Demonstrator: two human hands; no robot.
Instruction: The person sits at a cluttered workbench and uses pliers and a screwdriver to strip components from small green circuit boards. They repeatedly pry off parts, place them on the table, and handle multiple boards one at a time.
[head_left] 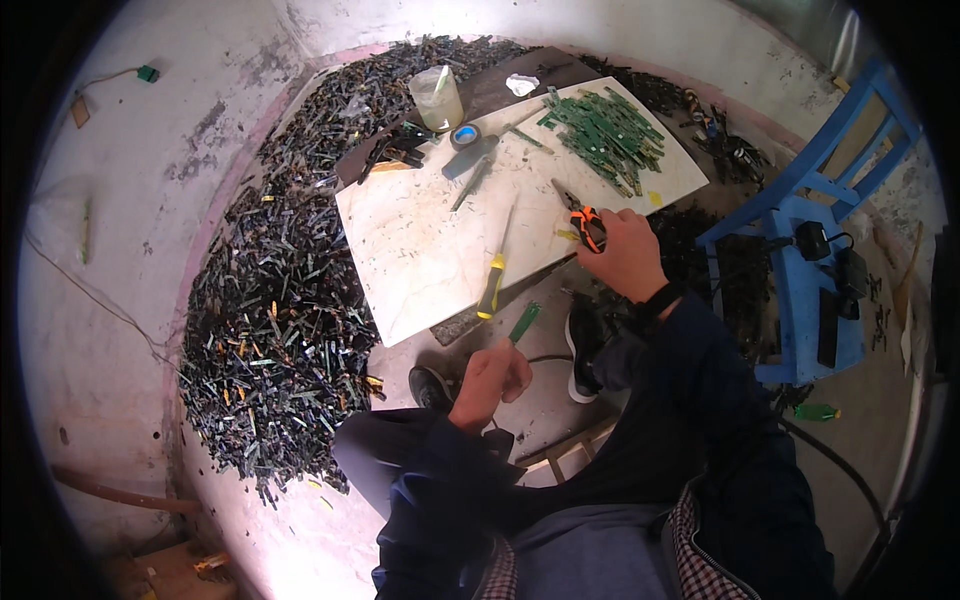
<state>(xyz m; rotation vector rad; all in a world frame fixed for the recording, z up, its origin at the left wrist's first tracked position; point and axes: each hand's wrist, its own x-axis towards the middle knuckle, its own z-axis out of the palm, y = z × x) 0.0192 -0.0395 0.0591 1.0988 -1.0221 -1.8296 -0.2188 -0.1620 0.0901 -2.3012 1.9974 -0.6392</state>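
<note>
My left hand [490, 384], closed, pinches a small green circuit board strip [525, 322] just off the near edge of the white board [400, 290]. In my right hand [625, 256] is a pair of pliers [588, 226] with orange and black handles, its jaws pointing away over the board's right part. Between the hands lies a screwdriver [491, 287] with a yellow and grey handle, its shaft pointing away from me. A heap of green circuit board strips [606, 135] covers the far right of the board.
A large pile of dark strips [280, 330] surrounds the board's left and far sides. On the far left stand a cloudy plastic cup [436, 99] and a blue-centred tape roll [465, 136]. A blue chair [790, 230] with black adapters is at right.
</note>
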